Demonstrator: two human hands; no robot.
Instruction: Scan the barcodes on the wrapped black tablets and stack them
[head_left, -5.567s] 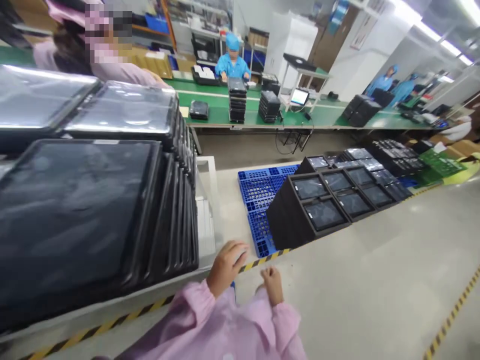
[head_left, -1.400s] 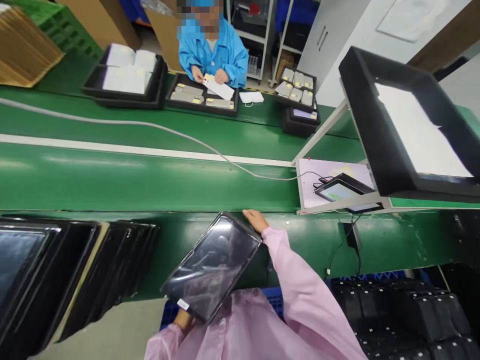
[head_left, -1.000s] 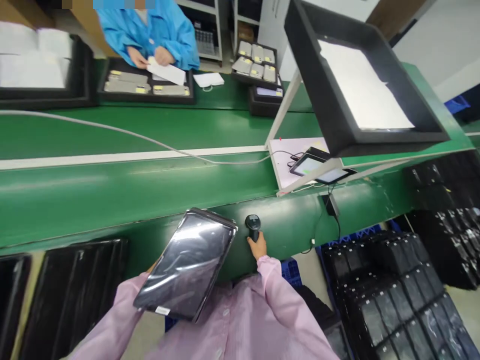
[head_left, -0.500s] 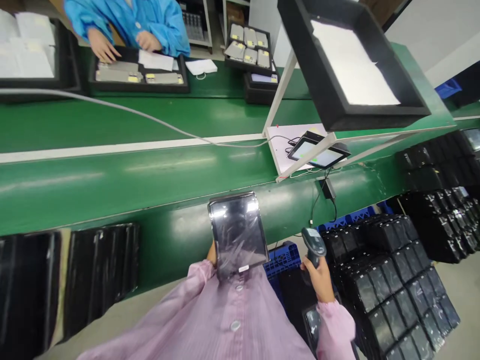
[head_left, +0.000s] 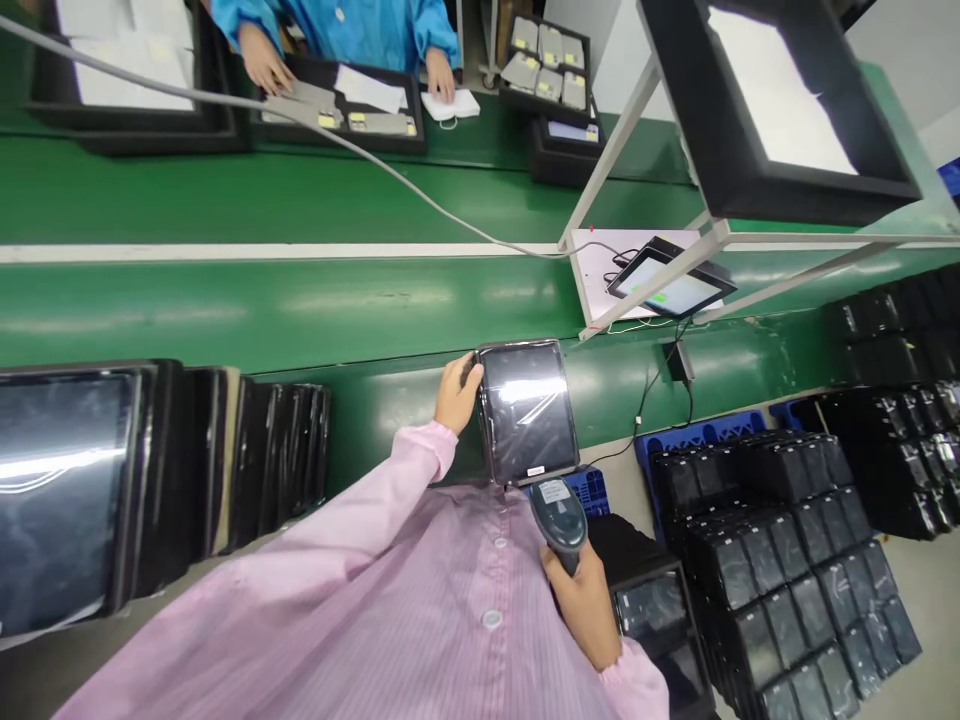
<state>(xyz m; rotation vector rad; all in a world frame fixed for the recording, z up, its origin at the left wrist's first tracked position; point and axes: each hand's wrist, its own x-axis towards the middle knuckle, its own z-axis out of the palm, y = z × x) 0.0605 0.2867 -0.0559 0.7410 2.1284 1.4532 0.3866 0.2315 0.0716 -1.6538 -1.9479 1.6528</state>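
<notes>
My right hand (head_left: pixel 585 600), fingers wrapped round the grip, has swung the scanner (head_left: pixel 559 518) in from 3 o'clock of the tablet (head_left: pixel 529 405) to its 6 o'clock, so the nose now sits just beside the white label (head_left: pixel 535 470). The fingers of my left hand (head_left: pixel 456 395) have shifted to clasp the tablet's 10 o'clock corner, holding it against the green tabletop (head_left: pixel 300 300) edge. I cannot quite tell whether the beam is lit.
</notes>
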